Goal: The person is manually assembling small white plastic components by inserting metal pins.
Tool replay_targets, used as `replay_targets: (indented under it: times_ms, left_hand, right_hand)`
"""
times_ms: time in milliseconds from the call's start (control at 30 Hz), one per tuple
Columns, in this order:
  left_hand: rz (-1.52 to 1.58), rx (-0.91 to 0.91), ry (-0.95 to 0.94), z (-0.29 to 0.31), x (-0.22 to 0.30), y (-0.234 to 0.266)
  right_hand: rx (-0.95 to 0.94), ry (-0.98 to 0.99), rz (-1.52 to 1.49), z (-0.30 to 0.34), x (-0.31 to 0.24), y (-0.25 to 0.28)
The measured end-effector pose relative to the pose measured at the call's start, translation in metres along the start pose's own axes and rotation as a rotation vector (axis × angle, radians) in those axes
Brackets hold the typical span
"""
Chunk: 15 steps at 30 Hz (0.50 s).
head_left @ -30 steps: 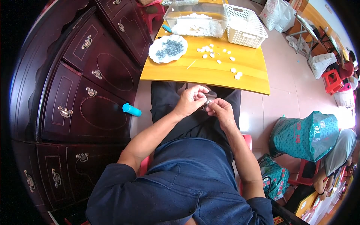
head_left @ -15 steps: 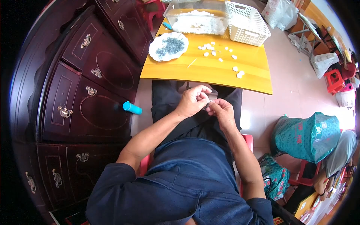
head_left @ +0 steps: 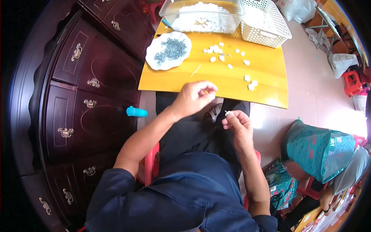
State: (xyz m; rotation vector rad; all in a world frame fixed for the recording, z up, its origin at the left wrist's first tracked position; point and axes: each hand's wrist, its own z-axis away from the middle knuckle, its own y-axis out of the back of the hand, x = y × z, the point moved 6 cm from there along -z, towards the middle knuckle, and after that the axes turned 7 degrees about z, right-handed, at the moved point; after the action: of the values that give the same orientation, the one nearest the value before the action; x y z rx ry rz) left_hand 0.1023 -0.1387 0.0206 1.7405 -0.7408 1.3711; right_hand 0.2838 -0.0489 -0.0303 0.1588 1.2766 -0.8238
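Note:
Over my lap, my right hand (head_left: 238, 123) pinches a small white piece with a hook-like end (head_left: 228, 113) between thumb and fingertips. Its exact kind is too small to make out. Higher and to the left, at the table's near edge, my left hand (head_left: 195, 98) has its fingers curled in toward the thumb; whatever they may hold does not show. Beyond that hand, a white scalloped plate (head_left: 151, 54) bears many thin dark metal pins (head_left: 172, 49). Several small white pieces (head_left: 247, 78) lie scattered across the yellow wooden table (head_left: 170, 82).
At the table's far side stand a clear plastic bin (head_left: 166, 17) of white pieces and a white perforated basket (head_left: 266, 38). A thin pale stick (head_left: 196, 70) lies near the plate. Dark cabinets (head_left: 73, 116) line the left; a turquoise bottle (head_left: 136, 112) and teal bag (head_left: 320, 150) flank me.
My hands, together half a second ago, have parted. The left has moved up toward the table's edge; the right has dropped slightly rightward with the white piece. The view has shifted a little.

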Motion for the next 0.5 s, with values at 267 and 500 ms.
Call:
replay_targets:
  times_ms: [267, 500]
  left_hand:
    - [-0.669, 0.185, -0.219, -0.092, 0.0, 0.027]
    - [-0.802, 0.172, -0.192, -0.118, -0.012, 0.022]
  right_hand:
    - [0.021, -0.023, -0.122, -0.028, -0.015, 0.001]
    - [-0.016, -0.082, -0.205, -0.037, -0.008, -0.002]
